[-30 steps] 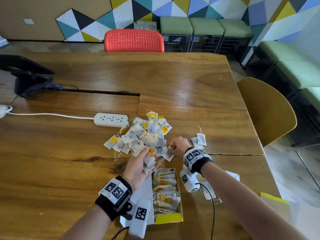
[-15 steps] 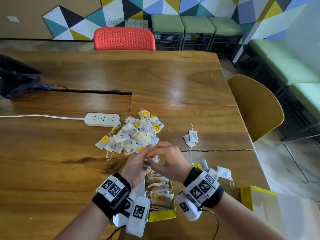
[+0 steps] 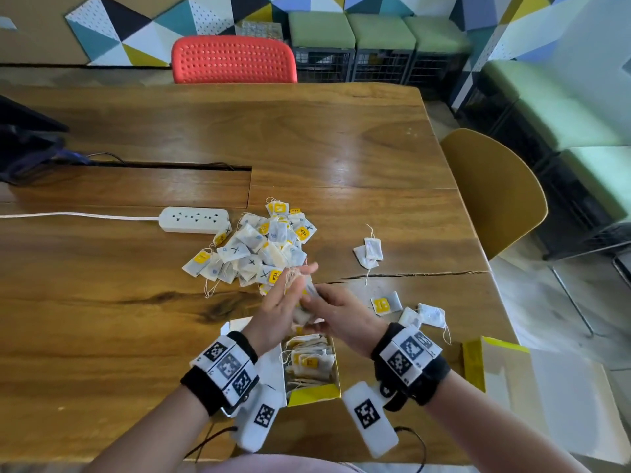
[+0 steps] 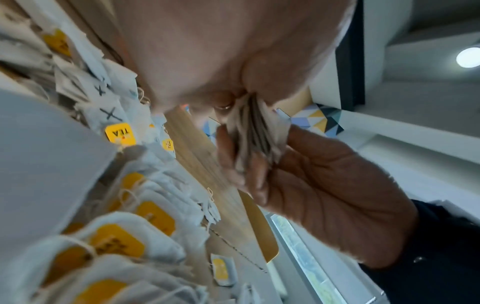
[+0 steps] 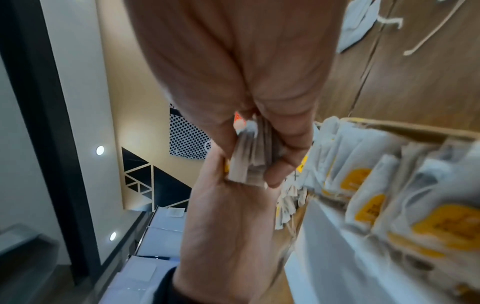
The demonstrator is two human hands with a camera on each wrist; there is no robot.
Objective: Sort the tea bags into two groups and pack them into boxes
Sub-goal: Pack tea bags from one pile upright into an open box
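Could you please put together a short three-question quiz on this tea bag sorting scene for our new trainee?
1. True or false: the stack of tea bags is pinched by the right hand while the left hand supports it.
2. Which stands directly below the hands? A) the open box B) the power strip C) the red chair
3. Fill in: the unsorted pile of tea bags lies on the wooden ____.

Key: 1 true; 2 A; 3 table.
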